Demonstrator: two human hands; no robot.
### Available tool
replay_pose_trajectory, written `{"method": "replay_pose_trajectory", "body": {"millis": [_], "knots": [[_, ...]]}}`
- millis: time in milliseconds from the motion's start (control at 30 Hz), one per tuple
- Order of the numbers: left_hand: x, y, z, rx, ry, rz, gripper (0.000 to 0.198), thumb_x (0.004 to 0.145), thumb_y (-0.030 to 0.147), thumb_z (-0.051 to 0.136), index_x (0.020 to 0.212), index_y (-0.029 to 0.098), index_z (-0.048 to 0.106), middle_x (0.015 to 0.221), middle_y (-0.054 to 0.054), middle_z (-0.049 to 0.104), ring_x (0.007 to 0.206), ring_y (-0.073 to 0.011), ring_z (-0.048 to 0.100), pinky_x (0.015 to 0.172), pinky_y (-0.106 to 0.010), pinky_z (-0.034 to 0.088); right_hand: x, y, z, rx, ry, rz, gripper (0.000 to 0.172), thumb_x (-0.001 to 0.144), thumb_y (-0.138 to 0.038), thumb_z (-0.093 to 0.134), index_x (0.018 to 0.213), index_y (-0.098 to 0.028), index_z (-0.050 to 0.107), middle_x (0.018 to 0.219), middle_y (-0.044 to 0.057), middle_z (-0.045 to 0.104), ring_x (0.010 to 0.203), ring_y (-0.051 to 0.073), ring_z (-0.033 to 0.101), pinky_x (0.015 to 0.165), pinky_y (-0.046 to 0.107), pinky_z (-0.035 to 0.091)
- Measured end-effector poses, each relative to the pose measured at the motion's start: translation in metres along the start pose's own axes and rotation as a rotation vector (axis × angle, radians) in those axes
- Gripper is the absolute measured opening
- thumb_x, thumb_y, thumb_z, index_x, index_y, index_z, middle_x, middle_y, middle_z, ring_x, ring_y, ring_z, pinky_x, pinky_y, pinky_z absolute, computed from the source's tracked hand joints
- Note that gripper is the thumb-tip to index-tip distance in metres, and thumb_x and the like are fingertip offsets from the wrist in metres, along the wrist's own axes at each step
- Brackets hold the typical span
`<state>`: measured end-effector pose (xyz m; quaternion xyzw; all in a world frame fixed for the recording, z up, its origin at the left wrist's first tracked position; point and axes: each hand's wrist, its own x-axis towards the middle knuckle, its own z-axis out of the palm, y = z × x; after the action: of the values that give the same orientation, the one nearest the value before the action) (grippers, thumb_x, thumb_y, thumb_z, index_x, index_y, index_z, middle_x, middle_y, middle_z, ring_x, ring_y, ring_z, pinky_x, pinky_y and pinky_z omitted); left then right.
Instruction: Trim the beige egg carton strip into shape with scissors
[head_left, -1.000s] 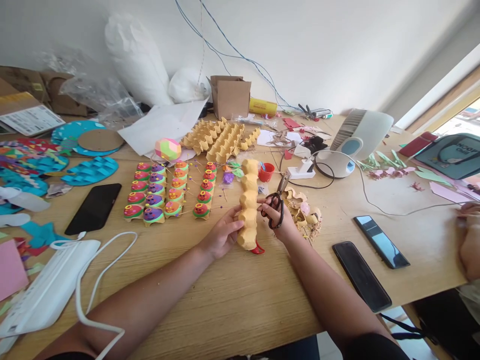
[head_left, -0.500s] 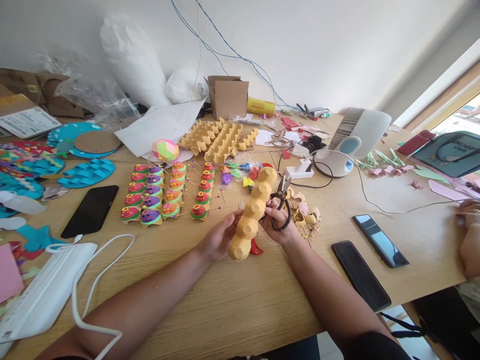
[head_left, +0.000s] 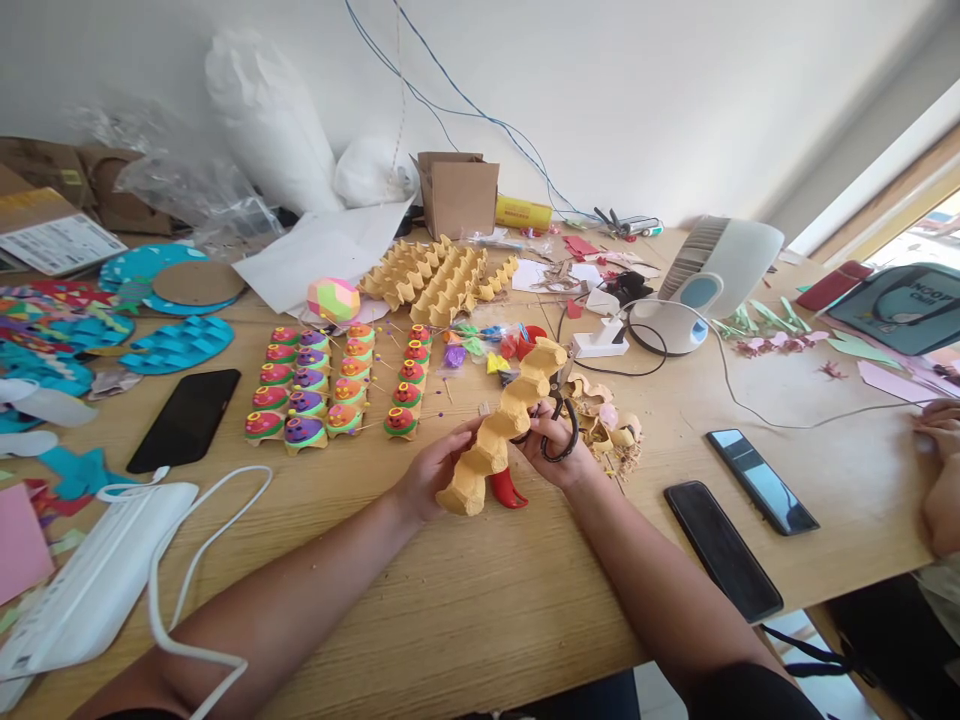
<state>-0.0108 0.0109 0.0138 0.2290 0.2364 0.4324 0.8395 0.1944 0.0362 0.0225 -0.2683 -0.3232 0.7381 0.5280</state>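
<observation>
A yellow egg carton strip (head_left: 495, 440) is held up over the table, tilted with its cut side edge showing. My left hand (head_left: 439, 468) grips it from the left, its fingertips hidden behind the strip. Black-handled scissors (head_left: 571, 432) hang on the fingers of my right hand (head_left: 551, 445), which also touches the strip's right side. A red curved object (head_left: 508, 490) lies on the table below the strip. Rows of painted egg carton caterpillars (head_left: 304, 390) with faces stand to the left. Carton scraps (head_left: 611, 425) lie beyond my right hand.
Yellow egg trays (head_left: 442, 280) lie at the back near a cardboard box (head_left: 457, 195). Phones (head_left: 721, 550) rest at right, another phone (head_left: 184, 420) at left by a white power strip (head_left: 97, 580). A white fan (head_left: 705, 280) and its cable stand right. Another person's hand (head_left: 941, 425) rests at the right edge.
The egg carton strip has been turned in my hands, from its rounded bumps facing me to its side edge. The scissors have tilted slightly and are more covered by the strip.
</observation>
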Motion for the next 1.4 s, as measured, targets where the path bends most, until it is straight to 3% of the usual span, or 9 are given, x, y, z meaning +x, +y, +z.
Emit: {"method": "replay_pose_trajectory", "body": {"millis": [233, 600, 733, 833, 1067, 1233, 1400], "knots": [[0.001, -0.004, 0.002, 0.048, -0.047, 0.032, 0.041, 0.082, 0.035, 0.084, 0.118, 0.017, 0.076, 0.097, -0.007, 0.076, 0.082, -0.0177, 0.071, 0.070, -0.025, 0.057, -0.001, -0.002, 0.001, -0.009, 0.015, 0.001, 0.027, 0.067, -0.022, 0.081, 0.084, -0.025, 0.060, 0.081, -0.004, 0.062, 0.072, 0.013, 0.056, 0.071, 0.027, 0.050], [-0.002, -0.005, 0.006, 0.076, 0.021, 0.054, 0.041, 0.075, 0.018, 0.089, 0.114, 0.017, 0.078, 0.101, -0.008, 0.078, 0.084, -0.0184, 0.073, 0.074, -0.027, 0.056, 0.000, 0.000, 0.000, -0.034, 0.034, -0.010, 0.030, 0.068, -0.021, 0.083, 0.084, -0.026, 0.057, 0.080, -0.006, 0.063, 0.073, 0.012, 0.060, 0.072, 0.027, 0.053], [-0.002, -0.008, 0.009, 0.099, 0.038, 0.087, 0.041, 0.073, 0.016, 0.090, 0.113, 0.018, 0.079, 0.102, -0.007, 0.080, 0.086, -0.0183, 0.073, 0.077, -0.028, 0.057, -0.001, -0.001, 0.002, -0.037, 0.043, 0.000, 0.031, 0.079, -0.040, 0.083, 0.087, -0.026, 0.056, 0.092, -0.003, 0.069, 0.090, 0.017, 0.067, 0.079, 0.031, 0.057], [-0.002, -0.009, 0.011, 0.129, 0.040, 0.107, 0.041, 0.071, 0.015, 0.091, 0.111, 0.017, 0.081, 0.101, -0.007, 0.080, 0.087, -0.0180, 0.073, 0.078, -0.027, 0.056, -0.001, 0.000, 0.001, -0.078, 0.018, 0.012, 0.040, 0.075, -0.048, 0.088, 0.094, -0.026, 0.060, 0.096, -0.001, 0.072, 0.095, 0.019, 0.069, 0.079, 0.031, 0.057], [-0.004, -0.007, 0.015, 0.143, 0.054, 0.118, 0.033, 0.084, 0.031, 0.080, 0.112, 0.014, 0.082, 0.098, -0.012, 0.081, 0.083, -0.0210, 0.072, 0.075, -0.030, 0.055, -0.002, 0.000, 0.001, -0.074, -0.001, 0.034, 0.043, 0.071, -0.041, 0.092, 0.098, -0.026, 0.061, 0.097, -0.001, 0.073, 0.096, 0.020, 0.071, 0.082, 0.031, 0.059], [-0.004, -0.007, 0.013, 0.154, -0.025, 0.106, 0.039, 0.076, 0.027, 0.084, 0.113, 0.016, 0.082, 0.097, -0.010, 0.081, 0.084, -0.0202, 0.072, 0.075, -0.028, 0.055, -0.001, -0.002, 0.005, -0.061, -0.027, 0.050, 0.043, 0.073, -0.042, 0.090, 0.103, -0.026, 0.063, 0.102, 0.001, 0.076, 0.098, 0.022, 0.073, 0.079, 0.032, 0.060], [-0.003, -0.008, 0.009, 0.178, -0.016, 0.106, 0.047, 0.071, 0.021, 0.088, 0.117, 0.019, 0.079, 0.108, -0.008, 0.080, 0.094, -0.0193, 0.072, 0.083, -0.028, 0.056, 0.000, -0.001, 0.004, -0.089, -0.020, 0.016, 0.041, 0.074, -0.043, 0.089, 0.103, -0.025, 0.066, 0.104, 0.002, 0.077, 0.097, 0.020, 0.072, 0.077, 0.028, 0.059]]}}
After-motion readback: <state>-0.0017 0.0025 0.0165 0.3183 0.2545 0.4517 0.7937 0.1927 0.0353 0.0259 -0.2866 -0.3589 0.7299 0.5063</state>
